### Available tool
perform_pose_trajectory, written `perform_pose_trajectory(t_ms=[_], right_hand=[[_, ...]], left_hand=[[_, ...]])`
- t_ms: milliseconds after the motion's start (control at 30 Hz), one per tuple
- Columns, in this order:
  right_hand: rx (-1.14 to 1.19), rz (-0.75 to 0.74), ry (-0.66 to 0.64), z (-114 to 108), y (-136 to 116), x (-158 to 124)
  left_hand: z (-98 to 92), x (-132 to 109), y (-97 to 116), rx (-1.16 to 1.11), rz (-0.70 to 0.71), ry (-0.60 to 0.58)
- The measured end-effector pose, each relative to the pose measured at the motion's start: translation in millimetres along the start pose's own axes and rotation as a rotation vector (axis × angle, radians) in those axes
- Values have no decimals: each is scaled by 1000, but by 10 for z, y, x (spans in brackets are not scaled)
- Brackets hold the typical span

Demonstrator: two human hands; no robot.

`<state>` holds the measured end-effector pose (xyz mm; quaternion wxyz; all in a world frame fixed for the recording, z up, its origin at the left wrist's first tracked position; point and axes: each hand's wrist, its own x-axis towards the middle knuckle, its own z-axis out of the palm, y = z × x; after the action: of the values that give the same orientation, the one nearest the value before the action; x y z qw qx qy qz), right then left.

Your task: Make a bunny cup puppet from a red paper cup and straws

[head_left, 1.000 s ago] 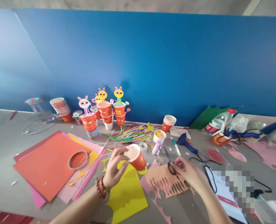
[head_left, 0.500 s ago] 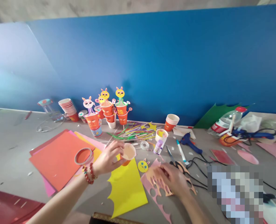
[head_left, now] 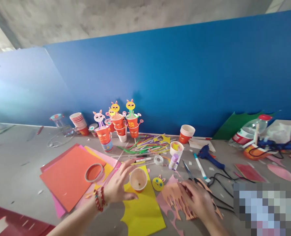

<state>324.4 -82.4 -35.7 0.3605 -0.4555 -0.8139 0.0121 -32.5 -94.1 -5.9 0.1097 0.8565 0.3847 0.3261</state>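
Note:
My left hand is open beside a paper cup, thumb and fingers spread around its near-left side. The cup stands upright on a yellow sheet of paper, its pale inside facing up. My right hand has its fingers curled over orange paper with cut-out gaps; whatever is between the fingertips is hidden. Between the hands lies a yellow rabbit-face cutout with pink ears. Scissors lie just beyond my right hand.
Decorated rabbit cups stand near the blue wall. Coloured strips, tape, and a glue stick lie ahead. A blue glue gun and black cords are at right. Red paper sheets lie left, with a tape ring.
My left hand has let go of the paper cup, and its fingers have spread. The cup now stands upright rather than tilted. My right hand stays over the orange paper; the view has shifted.

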Motion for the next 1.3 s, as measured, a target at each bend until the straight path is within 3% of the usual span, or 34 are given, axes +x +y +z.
perform_pose_trajectory(t_ms=[133,300,400,533,733,1133,1300], right_hand=[[7,-10,16,20,10,9],[48,-5,-21,45,42,9],[38,-4,-12,60,69,11],[48,0,-23,118,157,-43],[65,0,-26,176,273,-130],[41,-39,-16,130,226,-84],[46,-37,10,100,201,-56]], left_hand=[[32,-46,45,39,-112,38],[-321,-212,-82,89,-210,42],[-425,-370,-174,155,-223,17],[-392,-497,-253,204,-245,-11],[-425,-491,-330,157,-229,-44],[-417,-595,-360,155,-255,-129],[-550,-517,-367,32,-227,-89]])
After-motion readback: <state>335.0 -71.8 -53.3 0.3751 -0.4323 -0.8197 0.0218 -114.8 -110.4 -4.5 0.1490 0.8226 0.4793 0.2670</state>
